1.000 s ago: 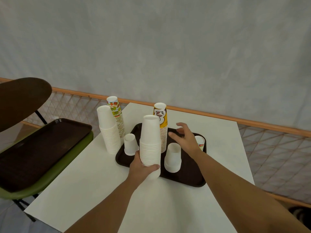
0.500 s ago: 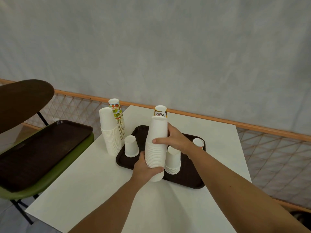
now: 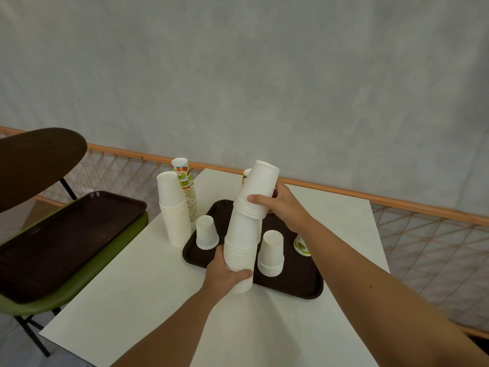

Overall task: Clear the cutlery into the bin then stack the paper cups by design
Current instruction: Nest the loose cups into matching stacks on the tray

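Merging plain white cups: the left hand [image 3: 225,274] wraps the bottom of a tall held white stack [image 3: 243,234], and the right hand [image 3: 283,205] curls round its upper section. A step in the rims there suggests the top batch is not fully seated. The stack is tilted and lifted over the near-left edge of the brown tray [image 3: 291,284] on the white bench [image 3: 148,287].

Progress, as a judgement: no cutlery or bin is in view, so I cannot tell whether that part is done. Cup sorting looks well along. A second plain white stack [image 3: 173,207] and a fruit-print stack [image 3: 185,186] stand on the bench just left of the tray. A yellow-print stack [image 3: 246,176] is mostly hidden behind the held one.

Left on the tray are one upturned white cup [image 3: 206,233], a short white stack [image 3: 271,254] and a lime-print cup [image 3: 301,246] by the right forearm. Those need merging by design.
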The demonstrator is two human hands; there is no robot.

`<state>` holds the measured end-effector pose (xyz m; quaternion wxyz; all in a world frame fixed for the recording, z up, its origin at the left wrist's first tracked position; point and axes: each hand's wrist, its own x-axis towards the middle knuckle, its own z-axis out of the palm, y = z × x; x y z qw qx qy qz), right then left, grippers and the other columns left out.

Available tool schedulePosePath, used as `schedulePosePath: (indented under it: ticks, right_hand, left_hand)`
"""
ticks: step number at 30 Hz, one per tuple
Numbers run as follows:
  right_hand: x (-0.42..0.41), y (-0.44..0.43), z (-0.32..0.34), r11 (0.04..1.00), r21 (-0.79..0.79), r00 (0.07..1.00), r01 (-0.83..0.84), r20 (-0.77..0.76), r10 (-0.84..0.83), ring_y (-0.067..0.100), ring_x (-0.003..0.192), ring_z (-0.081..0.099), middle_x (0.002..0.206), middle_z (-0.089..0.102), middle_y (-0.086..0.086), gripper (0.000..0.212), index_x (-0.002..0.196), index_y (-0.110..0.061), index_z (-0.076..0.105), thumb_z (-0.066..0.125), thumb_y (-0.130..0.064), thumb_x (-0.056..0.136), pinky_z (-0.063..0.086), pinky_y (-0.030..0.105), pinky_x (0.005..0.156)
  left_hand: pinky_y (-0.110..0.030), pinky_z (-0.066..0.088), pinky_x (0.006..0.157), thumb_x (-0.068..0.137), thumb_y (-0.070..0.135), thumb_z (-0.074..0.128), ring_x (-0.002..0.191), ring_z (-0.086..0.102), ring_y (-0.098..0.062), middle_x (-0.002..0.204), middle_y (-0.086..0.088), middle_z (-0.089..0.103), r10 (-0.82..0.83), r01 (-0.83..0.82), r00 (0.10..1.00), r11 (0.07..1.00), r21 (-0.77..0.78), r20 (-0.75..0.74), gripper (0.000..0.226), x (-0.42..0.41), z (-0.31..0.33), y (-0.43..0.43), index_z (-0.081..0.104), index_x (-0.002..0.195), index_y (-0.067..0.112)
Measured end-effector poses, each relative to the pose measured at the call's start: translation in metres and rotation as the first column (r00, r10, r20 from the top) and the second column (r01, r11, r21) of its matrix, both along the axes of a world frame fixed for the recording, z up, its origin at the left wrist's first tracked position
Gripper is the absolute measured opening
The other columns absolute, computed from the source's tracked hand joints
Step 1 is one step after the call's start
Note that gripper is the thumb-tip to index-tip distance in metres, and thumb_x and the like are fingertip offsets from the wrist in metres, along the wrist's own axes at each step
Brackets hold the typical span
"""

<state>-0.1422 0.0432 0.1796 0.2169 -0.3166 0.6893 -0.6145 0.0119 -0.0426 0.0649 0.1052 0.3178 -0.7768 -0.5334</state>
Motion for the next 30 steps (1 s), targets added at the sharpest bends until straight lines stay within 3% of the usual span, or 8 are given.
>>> schedulePosePath:
  ticks: [3, 8, 14, 19, 22, 30]
  right_hand:
    - [-0.004, 0.003, 0.004, 0.995, -0.068, 0.997, 0.068, 0.044, -0.066, 0.017, 0.108, 0.06, 0.118, 0.061, -0.001, 0.069, 0.127, -0.023, 0.047, 0.08, -0.029, 0.067, 0.054, 0.04, 0.088]
    - [-0.012, 0.012, 0.001, 0.974, -0.132, 0.981, 0.185, 0.084, -0.175, 0.013, 0.105, 0.057, 0.116, 0.058, -0.002, 0.061, 0.124, -0.026, 0.042, 0.077, -0.018, 0.074, 0.055, 0.033, 0.081]
    - [-0.013, 0.023, -0.031, 0.954, 0.075, 0.957, 0.29, -0.042, -0.287, 0.016, 0.105, 0.052, 0.118, 0.052, -0.002, 0.072, 0.132, -0.02, 0.037, 0.078, -0.024, 0.073, 0.048, 0.03, 0.08]
    - [-0.012, 0.026, -0.062, 0.931, 0.248, 0.963, 0.268, -0.11, -0.248, 0.023, 0.114, 0.051, 0.127, 0.05, 0.006, 0.077, 0.134, -0.016, 0.033, 0.079, -0.024, 0.072, 0.049, 0.041, 0.093]
    - [-0.013, 0.027, -0.073, 0.905, 0.333, 0.961, 0.263, -0.171, -0.217, 0.025, 0.118, 0.05, 0.13, 0.049, 0.007, 0.079, 0.135, -0.015, 0.031, 0.079, -0.025, 0.073, 0.047, 0.04, 0.094]
    - [-0.015, 0.038, -0.098, 0.873, 0.458, 0.985, 0.165, -0.121, -0.123, 0.027, 0.121, 0.046, 0.134, 0.045, 0.01, 0.078, 0.136, -0.017, 0.031, 0.078, -0.021, 0.074, 0.046, 0.042, 0.1]
  left_hand:
    - [-0.039, 0.042, 0.102, 0.065, 0.024, 0.084, 0.119, 0.047, -0.021, 0.128, -0.001, 0.048, 0.017, -0.018, 1.0, 1.0, 0.005, 0.013, 0.091, 0.001, -0.001, -0.001, 0.029, 0.138, 0.019]
    - [-0.043, 0.04, 0.106, 0.066, 0.021, 0.083, 0.122, 0.046, -0.022, 0.131, -0.004, 0.048, 0.03, -0.03, 1.0, 0.999, 0.03, -0.006, 0.092, 0.004, -0.003, -0.002, 0.028, 0.139, 0.018]
    - [-0.044, 0.042, 0.105, 0.064, 0.023, 0.084, 0.121, 0.047, -0.022, 0.13, -0.003, 0.049, 0.041, -0.04, 0.999, 0.998, 0.052, -0.017, 0.093, 0.002, -0.004, -0.003, 0.029, 0.139, 0.02]
    - [-0.039, 0.043, 0.101, 0.064, 0.024, 0.084, 0.118, 0.048, -0.021, 0.127, -0.001, 0.05, 0.05, -0.048, 0.998, 0.997, 0.059, -0.028, 0.092, -0.002, -0.002, -0.005, 0.029, 0.138, 0.021]
    - [-0.037, 0.043, 0.099, 0.065, 0.023, 0.084, 0.114, 0.047, -0.018, 0.124, 0.0, 0.049, 0.052, -0.05, 0.998, 0.997, 0.055, -0.033, 0.091, -0.002, 0.001, -0.006, 0.029, 0.137, 0.021]
    - [-0.038, 0.041, 0.102, 0.067, 0.023, 0.083, 0.117, 0.045, -0.019, 0.126, 0.0, 0.047, 0.052, -0.051, 0.998, 0.998, 0.032, -0.021, 0.091, -0.002, 0.005, -0.007, 0.027, 0.138, 0.021]
